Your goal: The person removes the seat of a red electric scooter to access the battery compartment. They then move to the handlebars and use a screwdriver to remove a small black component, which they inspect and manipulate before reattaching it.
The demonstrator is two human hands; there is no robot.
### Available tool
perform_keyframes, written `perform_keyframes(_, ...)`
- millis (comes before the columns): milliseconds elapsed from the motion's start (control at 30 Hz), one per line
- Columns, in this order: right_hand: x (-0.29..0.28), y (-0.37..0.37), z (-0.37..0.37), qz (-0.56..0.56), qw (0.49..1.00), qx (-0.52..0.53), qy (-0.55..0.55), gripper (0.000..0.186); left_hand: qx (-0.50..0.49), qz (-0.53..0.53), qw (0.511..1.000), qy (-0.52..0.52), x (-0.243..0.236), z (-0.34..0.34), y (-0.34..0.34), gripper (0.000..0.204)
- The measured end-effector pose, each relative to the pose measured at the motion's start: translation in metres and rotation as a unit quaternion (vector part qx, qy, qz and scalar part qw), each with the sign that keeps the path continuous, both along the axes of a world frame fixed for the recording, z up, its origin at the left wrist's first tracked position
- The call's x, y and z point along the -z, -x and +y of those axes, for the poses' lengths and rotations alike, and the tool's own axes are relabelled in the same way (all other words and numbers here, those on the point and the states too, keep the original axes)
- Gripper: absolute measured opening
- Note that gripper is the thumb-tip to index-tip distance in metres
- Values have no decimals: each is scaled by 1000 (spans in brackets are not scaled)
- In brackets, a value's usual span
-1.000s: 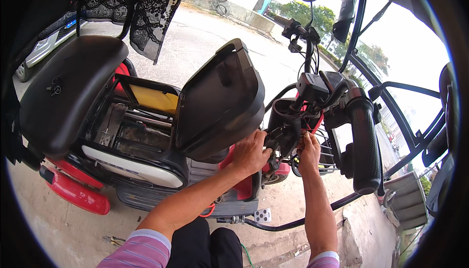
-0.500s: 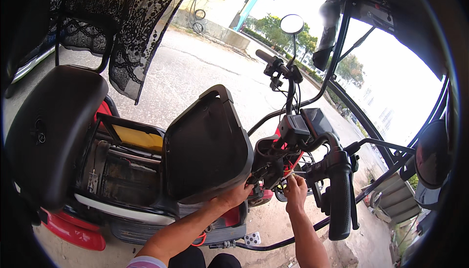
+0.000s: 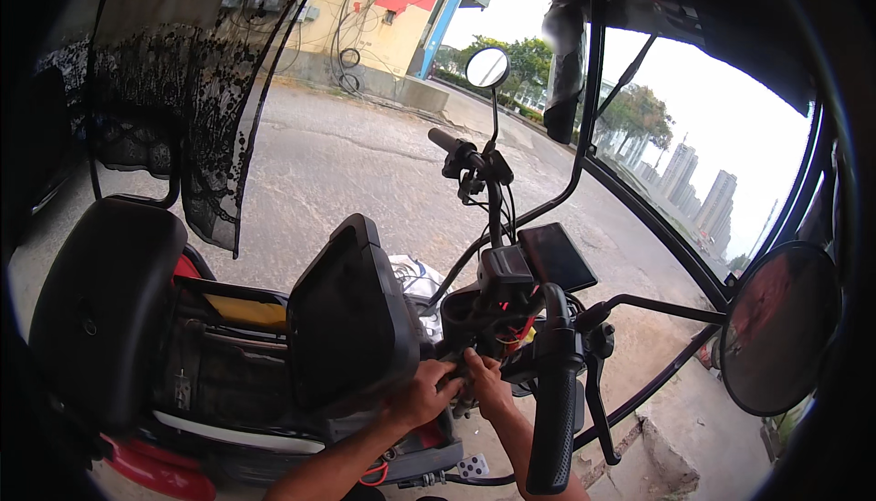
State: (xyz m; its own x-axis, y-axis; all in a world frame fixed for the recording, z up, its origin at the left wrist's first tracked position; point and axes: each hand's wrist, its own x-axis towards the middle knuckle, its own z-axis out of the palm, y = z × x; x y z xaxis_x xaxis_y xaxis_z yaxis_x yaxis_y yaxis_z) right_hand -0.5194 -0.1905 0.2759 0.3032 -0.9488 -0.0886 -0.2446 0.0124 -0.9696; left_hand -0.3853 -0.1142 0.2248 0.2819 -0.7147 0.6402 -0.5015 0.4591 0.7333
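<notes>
Both hands are close together at the steering column [image 3: 464, 314] of a small electric tricycle, below the handlebar. My left hand [image 3: 424, 396] lies in front of the raised black seat [image 3: 347, 318], with its fingers bent in toward the column. Beside it, my right hand [image 3: 490, 387] is closed, thumb raised against the dark column parts. What either hand's fingertips grip is hidden. Red and yellow wires [image 3: 518, 335] hang from the opened column just above my right hand. A red glow shows inside the column.
Close on the right is the handlebar grip [image 3: 554, 428] with its brake lever [image 3: 602, 419]. A large round mirror [image 3: 780, 328] sticks out at far right. The uncovered seat compartment [image 3: 237, 369] and a black backrest [image 3: 105, 305] lie left. A lace curtain [image 3: 214, 145] hangs behind.
My right hand has moved left from the loose wires to beside my left hand. The view has shifted, with more of the street and tall buildings showing.
</notes>
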Motion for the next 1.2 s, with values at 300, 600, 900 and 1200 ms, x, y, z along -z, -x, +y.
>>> perform_keyframes(300,32,11,-25,-1,998,-32,53,38,322,474,799,-182,2,-21,-7,28)
perform_keyframes(600,65,7,-46,34,985,-44,166,34,187,334,897,-220,0,-24,2,28)
perform_keyframes(900,70,6,-49,2,981,9,192,36,-66,-28,997,22,-22,0,9,29)
perform_keyframes(1200,42,3,-32,-152,986,-73,15,39,-105,-114,987,48,-15,3,17,28)
